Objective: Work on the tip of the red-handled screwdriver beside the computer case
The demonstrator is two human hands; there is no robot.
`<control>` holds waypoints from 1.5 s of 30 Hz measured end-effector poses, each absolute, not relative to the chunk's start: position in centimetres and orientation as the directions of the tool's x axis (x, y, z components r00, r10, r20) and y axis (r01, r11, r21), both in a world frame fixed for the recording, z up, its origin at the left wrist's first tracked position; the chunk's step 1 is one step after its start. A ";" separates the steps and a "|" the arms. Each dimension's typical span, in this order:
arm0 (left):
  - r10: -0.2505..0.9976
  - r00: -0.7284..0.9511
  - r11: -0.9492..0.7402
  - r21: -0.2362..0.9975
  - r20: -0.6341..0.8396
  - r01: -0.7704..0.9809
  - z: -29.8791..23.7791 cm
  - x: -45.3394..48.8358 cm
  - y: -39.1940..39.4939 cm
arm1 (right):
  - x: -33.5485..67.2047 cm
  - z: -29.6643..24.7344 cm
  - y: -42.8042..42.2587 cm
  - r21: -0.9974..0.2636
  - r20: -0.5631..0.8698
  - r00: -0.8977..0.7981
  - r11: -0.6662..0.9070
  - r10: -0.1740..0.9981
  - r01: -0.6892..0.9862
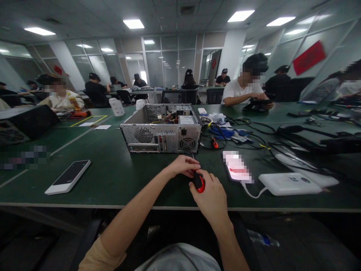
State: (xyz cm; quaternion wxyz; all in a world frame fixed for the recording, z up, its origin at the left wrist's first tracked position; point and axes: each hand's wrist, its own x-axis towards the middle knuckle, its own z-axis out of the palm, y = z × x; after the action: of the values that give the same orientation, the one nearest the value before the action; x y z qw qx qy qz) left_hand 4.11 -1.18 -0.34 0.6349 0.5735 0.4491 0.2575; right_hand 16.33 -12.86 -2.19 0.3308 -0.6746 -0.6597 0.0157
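Observation:
My right hand [212, 192] is wrapped round the red and black handle of a screwdriver [200, 183]. My left hand [184, 165] pinches at the front of that tool, and its fingertips partly hide the shaft. The thin shaft points away from me, toward the lower right corner of an opened computer case [160, 141]. Whether the tip touches the case I cannot tell. The case lies on its side with its metal rear panel facing me, showing the power supply fan, a round vent and ports. Cables and parts show inside through the uncovered top.
On the green table [118, 188], a white device with a dark screen [70, 176] lies left. Right are a lit phone [237, 167] cabled to a white power bank [290, 183], another red and black screwdriver [214, 143], and tangled black cables [254, 128]. A person [244, 88] sits opposite.

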 end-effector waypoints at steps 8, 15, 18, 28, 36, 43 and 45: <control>0.837 0.466 0.219 0.956 -0.286 0.193 0.0 4.1 -1.5 | 16.5 -2.2 -12.9 -0.479 0.402 0.127 0.091 0.907 0.873; 0.834 0.468 0.215 0.953 -0.293 0.213 -0.2 4.2 -1.3 | 16.5 -2.1 -12.9 -0.492 0.379 0.125 0.086 0.917 0.866; 0.832 0.469 0.220 0.952 -0.296 0.212 -0.1 4.2 -1.3 | 16.7 -2.2 -12.9 -0.494 0.382 0.117 0.095 0.917 0.864; 0.832 0.466 0.221 0.950 -0.301 0.220 0.4 4.3 -1.7 | 16.9 -2.3 -12.8 -0.500 0.377 0.109 0.103 0.920 0.860; 0.823 0.477 0.220 0.947 -0.308 0.232 0.2 4.2 -1.6 | 17.0 -2.1 -13.0 -0.529 0.364 0.107 0.110 0.925 0.841; 0.799 0.506 0.155 0.925 -0.324 0.348 0.2 3.7 -2.2 | 16.9 -1.6 -13.2 -0.560 0.310 0.086 0.109 0.947 0.822; 0.811 0.499 0.123 0.923 -0.305 0.364 0.2 3.3 -2.6 | 16.6 -1.5 -13.3 -0.568 0.291 0.051 0.130 0.955 0.813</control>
State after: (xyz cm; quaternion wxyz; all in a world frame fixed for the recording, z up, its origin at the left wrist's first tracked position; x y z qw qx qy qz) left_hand 3.28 -2.60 0.22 0.5893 0.6344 0.4629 0.1897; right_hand 16.60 -13.27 -1.50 0.3204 -0.6503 -0.6798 0.1110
